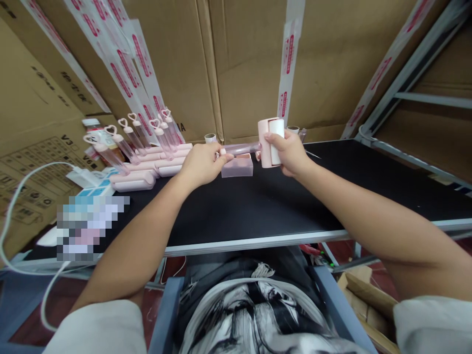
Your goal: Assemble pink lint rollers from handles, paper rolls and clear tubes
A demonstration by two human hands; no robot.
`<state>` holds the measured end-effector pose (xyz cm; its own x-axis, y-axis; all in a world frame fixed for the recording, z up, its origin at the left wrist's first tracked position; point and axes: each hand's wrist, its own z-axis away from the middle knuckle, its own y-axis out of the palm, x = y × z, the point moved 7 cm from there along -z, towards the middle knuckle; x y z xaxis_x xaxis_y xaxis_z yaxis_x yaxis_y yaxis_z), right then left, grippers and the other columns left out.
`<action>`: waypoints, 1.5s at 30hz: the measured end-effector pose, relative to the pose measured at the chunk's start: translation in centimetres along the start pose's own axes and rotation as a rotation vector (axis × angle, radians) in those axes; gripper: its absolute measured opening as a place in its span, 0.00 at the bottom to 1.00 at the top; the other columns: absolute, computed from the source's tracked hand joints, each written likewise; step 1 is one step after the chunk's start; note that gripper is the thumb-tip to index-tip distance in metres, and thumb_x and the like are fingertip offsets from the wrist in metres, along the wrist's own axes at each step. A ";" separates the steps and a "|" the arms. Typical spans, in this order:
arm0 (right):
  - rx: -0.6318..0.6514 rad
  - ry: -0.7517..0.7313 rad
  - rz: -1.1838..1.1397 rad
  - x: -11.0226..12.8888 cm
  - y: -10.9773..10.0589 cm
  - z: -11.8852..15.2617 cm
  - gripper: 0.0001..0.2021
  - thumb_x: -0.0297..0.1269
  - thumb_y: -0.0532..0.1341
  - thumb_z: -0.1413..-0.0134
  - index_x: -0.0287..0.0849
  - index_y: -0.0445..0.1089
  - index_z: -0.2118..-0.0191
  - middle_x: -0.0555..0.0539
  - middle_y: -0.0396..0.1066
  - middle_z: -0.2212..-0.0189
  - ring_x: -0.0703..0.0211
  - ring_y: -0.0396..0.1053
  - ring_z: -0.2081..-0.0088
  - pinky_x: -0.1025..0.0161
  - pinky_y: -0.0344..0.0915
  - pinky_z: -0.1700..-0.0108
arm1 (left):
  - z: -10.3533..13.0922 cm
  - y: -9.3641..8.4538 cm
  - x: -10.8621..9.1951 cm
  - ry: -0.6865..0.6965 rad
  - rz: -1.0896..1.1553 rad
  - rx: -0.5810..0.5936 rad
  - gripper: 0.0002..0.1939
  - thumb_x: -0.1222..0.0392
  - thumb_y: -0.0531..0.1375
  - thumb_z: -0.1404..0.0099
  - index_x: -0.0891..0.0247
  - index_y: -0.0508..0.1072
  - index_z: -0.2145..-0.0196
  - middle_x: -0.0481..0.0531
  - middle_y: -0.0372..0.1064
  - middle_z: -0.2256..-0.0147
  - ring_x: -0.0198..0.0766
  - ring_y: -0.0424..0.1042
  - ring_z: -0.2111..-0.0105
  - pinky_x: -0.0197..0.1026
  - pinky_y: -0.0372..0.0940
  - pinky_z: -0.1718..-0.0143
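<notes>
A pink lint roller (pixel 263 150) with a white roll and a see-through handle is held level above the black table (pixel 265 211). Around its roller head the fingers of my right hand (pixel 293 152) are closed. My left hand (pixel 201 164) pinches the far end of the handle, and its fingers partly cover that tip. Just below the handle sits a small translucent pink box (pixel 237 170), its contents hard to make out. To the left stand several similar lint rollers (pixel 132 181), heads on the table and handles with heart-shaped ends pointing up.
A power strip (pixel 92 189) with white cables lies at the left, near a bottle (pixel 96 130) and a blurred-out item (pixel 92 228). Cardboard (pixel 250 64) walls the back. A metal shelf frame (pixel 431 100) rises at the right. A thin pointed tool (pixel 312 154) lies behind my right hand.
</notes>
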<state>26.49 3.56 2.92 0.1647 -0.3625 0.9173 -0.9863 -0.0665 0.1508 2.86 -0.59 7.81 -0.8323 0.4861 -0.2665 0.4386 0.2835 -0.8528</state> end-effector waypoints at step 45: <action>0.324 -0.163 0.264 0.6 0.6 0.8 0.23 0.55 0.76 0.51 0.44 0.73 0.59 0.47 0.77 0.67 0.50 0.76 0.66 0.54 0.75 0.64 | -0.9 4.5 10.3 -0.290 -0.321 0.309 0.13 0.54 0.63 0.32 0.64 0.86 0.61 0.60 0.84 0.60 0.44 0.76 0.64 0.41 0.61 0.65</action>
<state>26.00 2.56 3.29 -0.0682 -0.5460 0.8350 -0.9461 -0.2303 -0.2278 -3.40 6.42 1.64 -0.9870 0.1538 -0.0465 0.0628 0.1027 -0.9927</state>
